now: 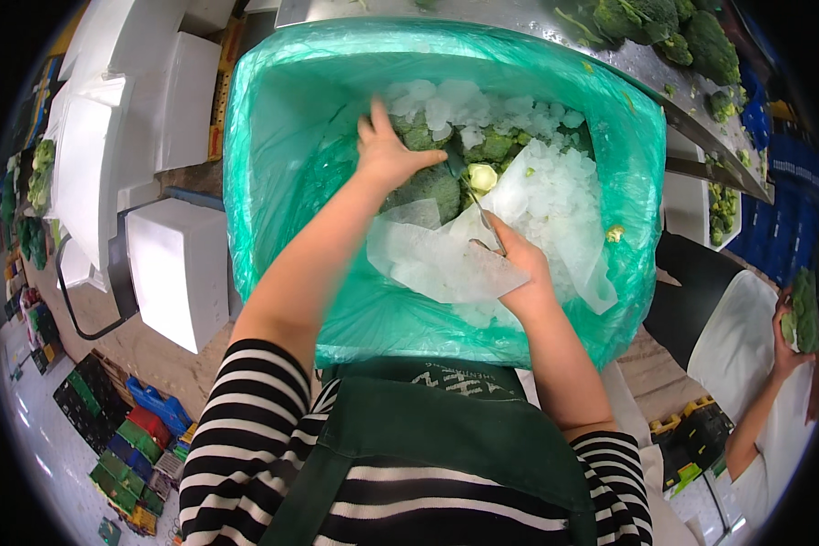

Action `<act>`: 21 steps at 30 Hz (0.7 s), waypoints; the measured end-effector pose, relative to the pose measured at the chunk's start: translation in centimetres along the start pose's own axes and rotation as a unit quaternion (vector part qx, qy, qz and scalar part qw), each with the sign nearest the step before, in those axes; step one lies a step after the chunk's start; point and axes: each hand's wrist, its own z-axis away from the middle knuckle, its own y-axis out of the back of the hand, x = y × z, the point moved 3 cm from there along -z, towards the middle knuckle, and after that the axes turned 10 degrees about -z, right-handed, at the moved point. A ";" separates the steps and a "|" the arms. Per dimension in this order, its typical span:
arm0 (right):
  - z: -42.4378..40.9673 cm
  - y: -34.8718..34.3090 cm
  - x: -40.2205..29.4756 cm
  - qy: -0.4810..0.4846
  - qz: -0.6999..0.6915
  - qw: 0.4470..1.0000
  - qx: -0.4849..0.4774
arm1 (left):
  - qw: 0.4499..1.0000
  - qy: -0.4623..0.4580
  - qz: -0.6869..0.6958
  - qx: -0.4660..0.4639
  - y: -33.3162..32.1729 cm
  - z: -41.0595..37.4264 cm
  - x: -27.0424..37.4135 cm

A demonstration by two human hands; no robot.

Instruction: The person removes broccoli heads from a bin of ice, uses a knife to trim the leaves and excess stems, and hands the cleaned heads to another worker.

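Inside a bin lined with a green plastic bag (273,82), my left hand (385,153) is spread over dark green broccoli heads (430,194). Its thumb points right and it grips nothing. My right hand (522,263) holds a slim metal knife (488,218), its blade directed up and left near a pale cut broccoli stem (482,177). Crushed ice (553,198) lies over the right side and along the far edge of the broccoli. Thin white sheets (437,263) rest on the ice and partly cover the nearest head, reaching under my right wrist.
Loose broccoli (635,20) lies on a metal table (505,10) beyond the bin; its corner juts out at right. White foam boxes (174,273) stand at left. A co-worker's hand (788,341) holds a broccoli head (803,310) at far right. Colored crates (136,443) stand at lower left.
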 end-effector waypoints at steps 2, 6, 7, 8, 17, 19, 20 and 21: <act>0.1 0.2 0.5 0.002 -0.033 0.999 0.015 | 0.999 -0.021 -0.011 0.025 -0.5 -0.2 0.9; 0.3 0.2 1.7 0.047 -0.094 0.994 0.042 | 0.988 -0.078 0.105 0.088 0.4 -1.5 -3.0; 0.5 0.2 2.0 0.074 -0.081 0.993 0.048 | 0.979 -0.076 0.154 0.107 1.3 -1.4 -3.7; 0.6 0.2 2.2 0.101 -0.069 0.991 0.053 | 0.964 0.027 0.260 0.049 1.6 -1.0 -5.1; 0.2 1.7 0.9 0.077 -0.160 0.980 0.095 | 0.760 0.128 0.629 -0.102 4.9 7.1 -7.1; 0.3 2.8 -0.9 0.122 -0.229 0.958 0.127 | 0.770 0.074 0.626 -0.095 7.1 9.0 -3.7; 0.1 3.3 -1.9 0.149 -0.262 0.943 0.139 | 0.780 0.050 0.617 -0.091 7.8 9.7 -2.4; 0.1 3.9 -3.4 0.162 -0.275 0.939 0.125 | 0.791 0.024 0.605 -0.088 8.5 10.4 -0.7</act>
